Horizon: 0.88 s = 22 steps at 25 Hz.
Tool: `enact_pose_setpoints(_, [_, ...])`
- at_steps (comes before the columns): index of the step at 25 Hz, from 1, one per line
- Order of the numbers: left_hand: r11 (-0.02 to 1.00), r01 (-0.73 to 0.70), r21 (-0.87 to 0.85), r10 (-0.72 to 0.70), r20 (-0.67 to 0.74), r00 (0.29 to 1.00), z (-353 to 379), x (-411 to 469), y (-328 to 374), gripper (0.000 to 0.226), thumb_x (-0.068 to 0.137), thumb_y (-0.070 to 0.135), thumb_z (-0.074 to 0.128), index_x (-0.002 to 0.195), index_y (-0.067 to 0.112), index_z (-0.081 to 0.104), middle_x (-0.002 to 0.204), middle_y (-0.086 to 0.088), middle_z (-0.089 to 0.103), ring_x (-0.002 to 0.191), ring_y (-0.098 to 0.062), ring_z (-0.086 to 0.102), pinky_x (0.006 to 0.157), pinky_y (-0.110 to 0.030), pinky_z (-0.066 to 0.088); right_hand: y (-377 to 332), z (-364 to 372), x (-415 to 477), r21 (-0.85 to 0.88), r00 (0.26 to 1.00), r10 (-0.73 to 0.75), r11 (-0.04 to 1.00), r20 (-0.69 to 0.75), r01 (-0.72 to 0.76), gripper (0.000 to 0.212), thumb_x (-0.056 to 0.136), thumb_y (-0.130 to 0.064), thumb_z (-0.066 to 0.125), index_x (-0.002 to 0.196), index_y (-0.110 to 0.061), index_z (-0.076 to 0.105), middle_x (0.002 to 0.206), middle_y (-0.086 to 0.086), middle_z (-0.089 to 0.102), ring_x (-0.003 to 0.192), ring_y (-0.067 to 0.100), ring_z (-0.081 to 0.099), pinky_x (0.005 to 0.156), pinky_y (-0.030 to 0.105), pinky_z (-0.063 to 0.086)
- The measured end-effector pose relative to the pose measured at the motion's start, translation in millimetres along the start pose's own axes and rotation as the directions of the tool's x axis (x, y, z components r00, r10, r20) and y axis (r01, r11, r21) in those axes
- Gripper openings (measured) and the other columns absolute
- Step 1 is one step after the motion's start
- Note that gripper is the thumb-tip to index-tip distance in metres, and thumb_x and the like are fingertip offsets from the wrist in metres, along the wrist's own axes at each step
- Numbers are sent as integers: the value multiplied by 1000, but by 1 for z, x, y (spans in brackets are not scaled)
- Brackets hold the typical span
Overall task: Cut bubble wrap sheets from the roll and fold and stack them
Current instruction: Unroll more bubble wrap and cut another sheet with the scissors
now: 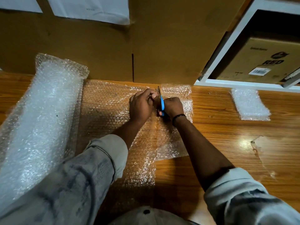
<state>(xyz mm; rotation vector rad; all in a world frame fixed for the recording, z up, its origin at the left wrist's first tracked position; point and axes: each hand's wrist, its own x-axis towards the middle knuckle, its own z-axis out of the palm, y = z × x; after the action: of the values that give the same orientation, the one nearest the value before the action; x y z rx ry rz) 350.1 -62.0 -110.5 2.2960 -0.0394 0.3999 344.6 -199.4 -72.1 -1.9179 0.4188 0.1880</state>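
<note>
A thick roll of bubble wrap (43,114) lies at the left on the wooden floor (227,143). From it a flat sheet (105,104) runs to the right. My right hand (172,107) grips blue-handled scissors (162,103), blades pointing away from me into the sheet near its far edge. My left hand (141,105) presses and pinches the wrap just left of the blades. Right of the cut line lies the partly separated strip (186,104). A folded bubble wrap piece (250,103) rests apart at the right.
Large brown cardboard boxes (146,43) stand along the far side, close behind the sheet. A white shelf frame (227,51) at the upper right holds a printed carton (263,62). White papers (90,8) hang on the boxes. A torn patch (258,148) marks the floor at the right.
</note>
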Motion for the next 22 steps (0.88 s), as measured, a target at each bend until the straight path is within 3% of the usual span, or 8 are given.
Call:
enact_pose_setpoints(5, [987, 58, -148, -59, -3, 998, -3, 2, 2, 12, 98, 26, 61, 106, 34, 64, 104, 14, 73, 96, -15, 67, 82, -43, 57, -3, -12, -12, 34, 998, 21, 999, 64, -23, 54, 78, -47, 87, 69, 4, 71, 59, 17, 68, 47, 22, 61, 49, 27, 48])
enact_pose_setpoints(7, [970, 87, -229, -86, 13, 996, -8, 0, 5, 13, 99, 29, 64, 111, 33, 64, 112, 12, 73, 102, -13, 68, 81, -41, 60, 6, -16, -29, 106, 997, 46, 993, 68, -53, 43, 80, -38, 87, 68, 0, 72, 64, 22, 69, 53, 27, 63, 56, 38, 54])
enact_pose_setpoints(9, [971, 24, -237, -15, 42, 999, -16, -11, 9, 21, 99, 26, 65, 120, 29, 63, 123, 10, 71, 111, -13, 67, 88, -41, 59, 23, -21, -49, 193, 997, 55, 979, 50, -64, 25, 86, -21, 82, 70, -6, 71, 65, 20, 68, 55, 28, 63, 62, 45, 54])
enact_pose_setpoints(12, [983, -160, -95, 172, 130, 977, -29, -54, 19, 28, 97, 21, 64, 124, 29, 62, 136, 8, 63, 126, -14, 56, 104, -40, 49, 49, -36, -80, 18, 998, -26, 999, -65, 27, 10, 87, -22, 76, 82, -16, 69, 78, 12, 76, 70, 30, 73, 66, 45, 59])
enact_pose_setpoints(15, [955, -292, 46, 269, 270, 924, -38, -102, 23, 35, 96, 28, 63, 131, 30, 61, 148, 7, 56, 141, -20, 43, 119, -46, 33, 64, -52, -107, -152, 984, -124, 983, -130, 104, 13, 87, -21, 73, 95, -22, 64, 87, 4, 76, 78, 25, 73, 68, 38, 57])
enact_pose_setpoints(19, [927, -356, 117, 285, 394, 874, -42, -140, 27, 50, 99, 47, 56, 145, 28, 53, 158, 9, 45, 151, -20, 29, 126, -44, 14, 67, -55, -121, -168, 977, -148, 978, -152, 122, 19, 90, -10, 73, 99, -19, 58, 94, 2, 72, 81, 18, 69, 57, 17, 48])
enact_pose_setpoints(22, [917, -380, 122, 288, 456, 842, -41, -150, 31, 58, 99, 59, 49, 149, 30, 47, 163, 10, 37, 154, -22, 20, 125, -41, 6, 66, -57, -125, -124, 968, -154, 984, -196, 131, 19, 90, -12, 73, 94, -17, 56, 89, 1, 69, 77, 18, 65, 52, 13, 42])
